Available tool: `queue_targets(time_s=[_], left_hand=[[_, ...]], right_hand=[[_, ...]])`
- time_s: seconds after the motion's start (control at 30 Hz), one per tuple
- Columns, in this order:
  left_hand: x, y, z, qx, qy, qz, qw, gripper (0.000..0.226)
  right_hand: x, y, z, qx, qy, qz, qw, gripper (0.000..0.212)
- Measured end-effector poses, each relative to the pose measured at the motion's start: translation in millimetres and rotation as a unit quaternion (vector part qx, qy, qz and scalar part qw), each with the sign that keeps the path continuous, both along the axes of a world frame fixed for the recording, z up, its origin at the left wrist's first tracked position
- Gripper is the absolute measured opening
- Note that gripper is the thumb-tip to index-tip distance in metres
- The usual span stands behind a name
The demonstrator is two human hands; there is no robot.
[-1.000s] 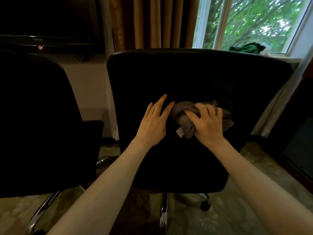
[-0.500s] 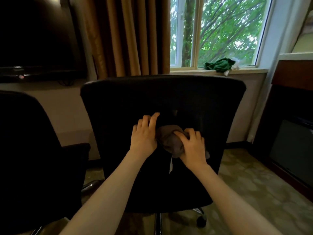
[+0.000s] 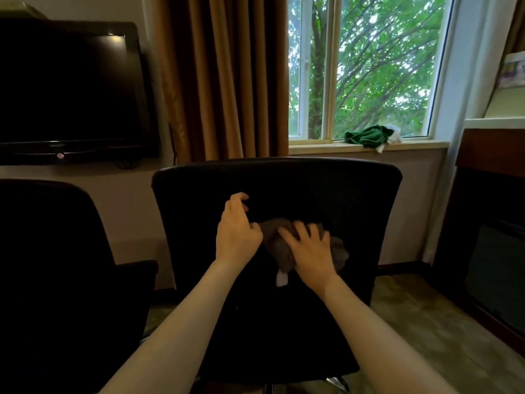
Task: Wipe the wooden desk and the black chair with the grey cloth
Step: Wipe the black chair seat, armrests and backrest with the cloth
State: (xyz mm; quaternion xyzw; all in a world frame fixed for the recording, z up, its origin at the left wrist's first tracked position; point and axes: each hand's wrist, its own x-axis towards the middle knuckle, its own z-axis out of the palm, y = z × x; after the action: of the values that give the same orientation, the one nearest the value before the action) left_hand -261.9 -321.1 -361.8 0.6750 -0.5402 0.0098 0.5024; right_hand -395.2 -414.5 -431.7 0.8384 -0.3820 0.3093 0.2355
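Frame centre: the grey cloth (image 3: 274,238) is pressed flat against the backrest of the black chair (image 3: 326,191) by the spread right hand (image 3: 311,253); the left hand (image 3: 237,231) is held just beside it, loosely curled, gripping nothing.

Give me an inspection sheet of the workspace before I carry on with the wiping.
Surface: black chair, its backrest facing the camera; carpet beneath.
Job's things: grey cloth bunched against the backrest, white tag hanging below; wooden desk not identifiable in view.
Clutter: green cloth on the windowsill.
Grippers: right hand presses the grey cloth with spread fingers; left hand beside it, fingers loosely curled, holding nothing.
Cables: dark cable loops under the television.
Surroundings: second chair at left, curtain, window, dark cabinet at right.
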Motion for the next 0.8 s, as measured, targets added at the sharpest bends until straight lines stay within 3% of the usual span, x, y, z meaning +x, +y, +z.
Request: queue_targets(time_s=[0.1, 0.13, 0.2, 0.27, 0.37, 0.47, 0.63, 0.8], left_hand=[[0.2, 4.6, -6.9, 0.060, -0.049, -0.009, 0.997, 0.052], [-1.2, 5.0, -9.5, 0.078, -0.051, -0.021, 0.995, 0.052], [-5.6, 7.3, -11.0, 0.088, -0.067, -0.054, 0.992, 0.052], [-12.5, 8.5, -2.6, 0.031, -0.105, -0.074, 0.991, 0.048], [-25.1, 6.8, 28.0, -0.137, -0.108, -0.049, 0.983, 0.041], [-33.1, 3.7, 52.5, -0.196, -0.141, -0.021, 0.970, 0.039], [-22.0, -7.2, 27.4, -0.132, -0.231, -0.018, 0.964, 0.045], [-12.9, -19.7, -23.1, 0.031, -0.292, -0.027, 0.955, 0.043]], right_hand=[[-3.7, 8.9, -6.2, 0.115, 0.045, 0.018, 0.992, 0.056], [-4.1, 10.1, -1.8, 0.101, 0.045, 0.010, 0.994, 0.056], [-6.7, 16.4, 13.6, -0.019, -0.004, 0.017, 1.000, 0.056], [-9.6, 18.5, 31.6, -0.126, -0.110, 0.052, 0.985, 0.041], [-11.8, 17.7, 78.3, -0.227, -0.177, 0.078, 0.955, 0.034], [-9.2, 11.5, 114.6, -0.226, -0.196, 0.070, 0.952, 0.036], [-10.7, -6.0, 82.7, -0.217, -0.123, 0.049, 0.967, 0.039], [-20.2, -10.8, 33.2, -0.090, 0.002, 0.046, 0.995, 0.044]])
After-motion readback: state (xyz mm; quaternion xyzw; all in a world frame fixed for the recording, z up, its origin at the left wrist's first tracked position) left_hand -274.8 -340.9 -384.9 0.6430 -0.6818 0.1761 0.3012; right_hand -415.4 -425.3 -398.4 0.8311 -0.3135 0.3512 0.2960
